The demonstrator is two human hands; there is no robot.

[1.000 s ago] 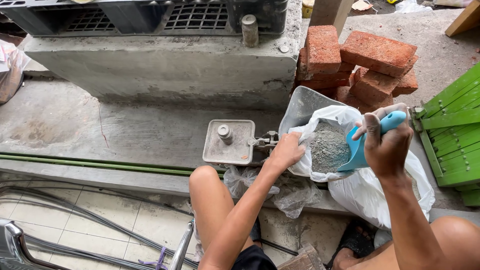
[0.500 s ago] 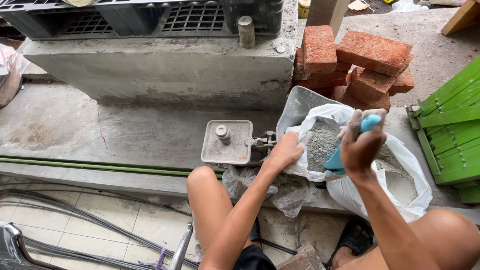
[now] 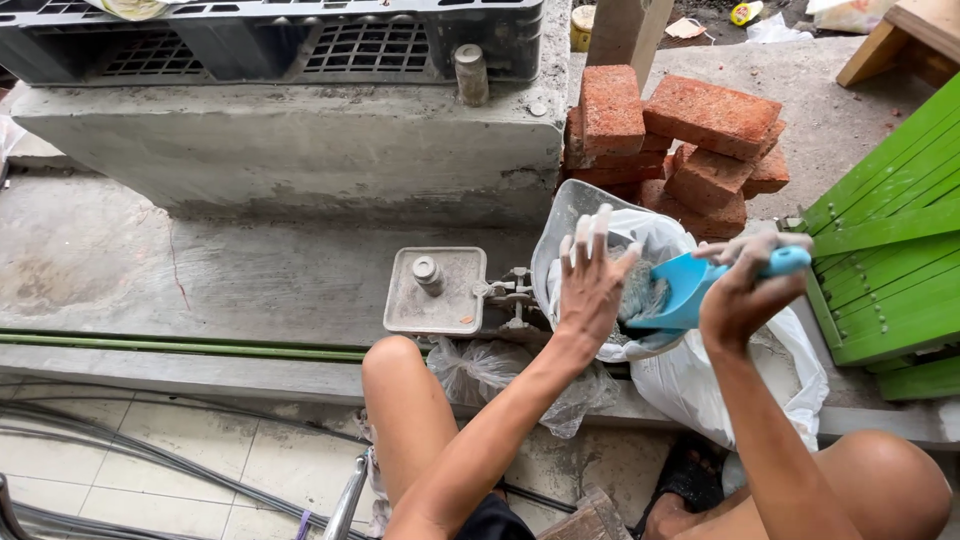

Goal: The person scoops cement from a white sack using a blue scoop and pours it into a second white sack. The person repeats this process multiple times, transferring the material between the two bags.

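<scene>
The right hand (image 3: pixel 745 295) grips a blue scoop (image 3: pixel 680 295), tilted so grey powder falls into the white bag (image 3: pixel 640 240) beside the balance scale (image 3: pixel 437 290), whose mouth the left hand (image 3: pixel 592 285), fingers spread open, steadies.

left hand (image 3: pixel 590 285) raised, fingers spread, palm down over the white bag (image 3: pixel 700 375); right hand (image 3: pixel 740 295) fisted just beside it, forearm angled upward.

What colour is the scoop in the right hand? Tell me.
Light blue; the scoop, held by the right hand, shows best in the head view.
</scene>
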